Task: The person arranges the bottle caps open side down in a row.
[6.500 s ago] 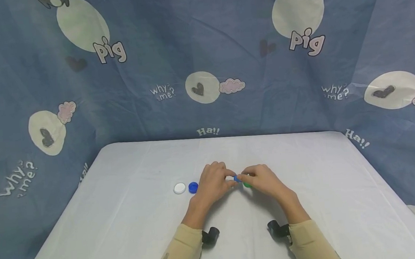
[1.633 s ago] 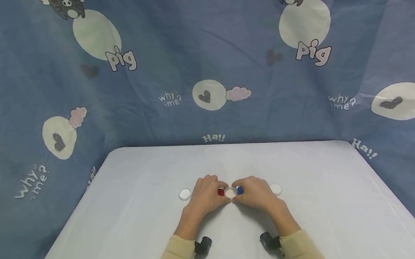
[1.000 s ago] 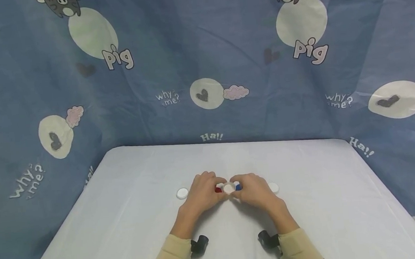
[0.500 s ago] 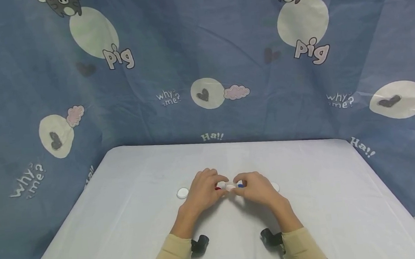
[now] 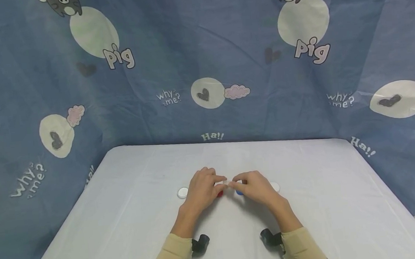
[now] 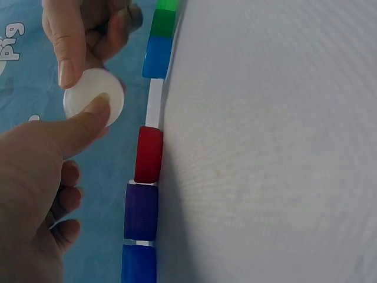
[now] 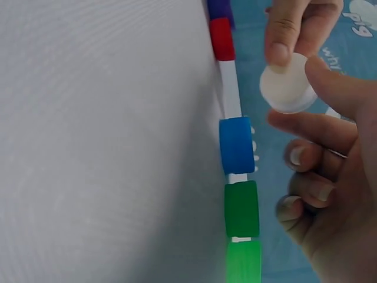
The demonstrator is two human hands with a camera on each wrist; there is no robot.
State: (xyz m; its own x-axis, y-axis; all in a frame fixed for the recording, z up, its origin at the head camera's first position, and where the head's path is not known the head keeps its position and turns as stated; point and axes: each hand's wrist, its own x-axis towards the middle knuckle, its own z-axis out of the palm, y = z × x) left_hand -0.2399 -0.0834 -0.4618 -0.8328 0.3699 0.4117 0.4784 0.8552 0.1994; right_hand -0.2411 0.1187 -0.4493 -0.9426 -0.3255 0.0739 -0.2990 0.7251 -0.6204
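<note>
Left hand [image 5: 202,189] pinched white cap [image 6: 87,89], thumb on face; right hand [image 5: 254,187] touched its rim, couldn't tell if gripping. Cap had just tipped near edge-on in head view, likely mid-turn, not placed; raised, between red cap [image 6: 149,154] and blue cap [image 7: 237,145].

1. I get head view from above, set back; faces forward-down across table [image 5: 238,241] to backdrop [image 5: 155,121];
2. my wrist views: close, low, rolled sideways, facing backdrop;
3. both share white disc [image 6: 88,88], red cap [image 6: 149,154]
</note>
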